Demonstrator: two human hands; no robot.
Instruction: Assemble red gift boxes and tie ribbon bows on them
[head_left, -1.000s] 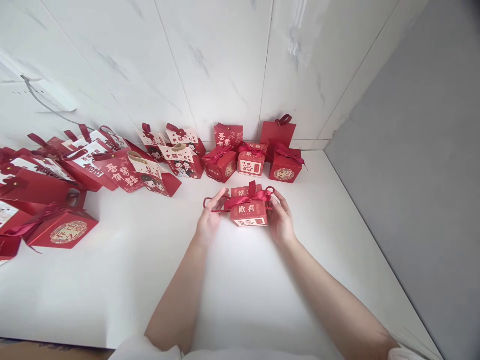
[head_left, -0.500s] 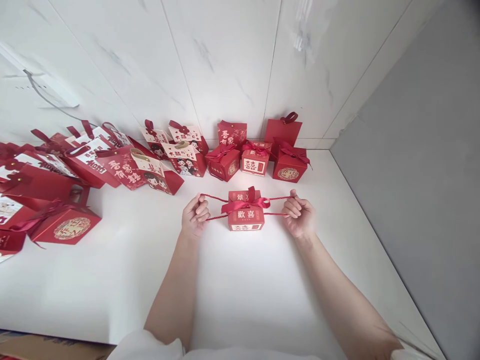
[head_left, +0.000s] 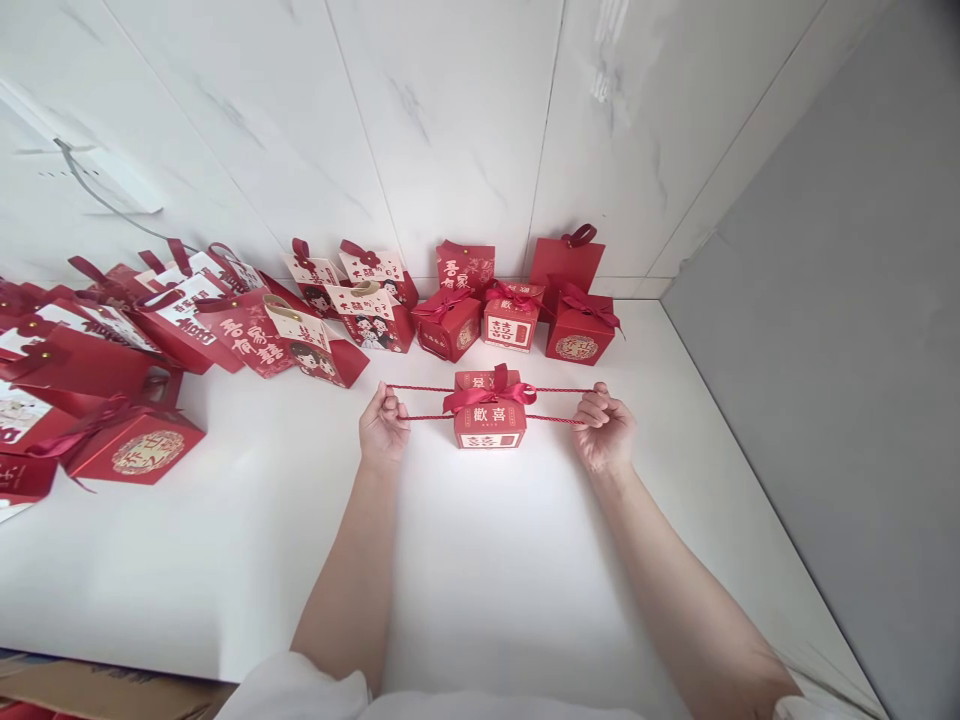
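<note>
Between my hands is a red gift box (head_left: 491, 415) with white lettering and a satin ribbon bow (head_left: 495, 393) tied on top. Twisted red cords (head_left: 559, 390) run out from both sides of the box, two on each side, pulled straight. My left hand (head_left: 384, 424) is closed round the left cord loop (head_left: 424, 387). My right hand (head_left: 604, 428), fingers curled in, grips the cords on the right. Whether the box touches the table or hangs just above it I cannot tell.
Against the tiled wall (head_left: 465, 120) stand several finished red boxes (head_left: 511, 318) and bags (head_left: 375, 318). More red gift bags (head_left: 180, 320) crowd the left side of the white table (head_left: 300, 530). A grey panel (head_left: 840, 300) borders the right. A cardboard box (head_left: 112, 685) sits below the front left edge.
My hands have moved slightly apart, and the cords went from bent to straight. The gift box has shifted a little away from me.
</note>
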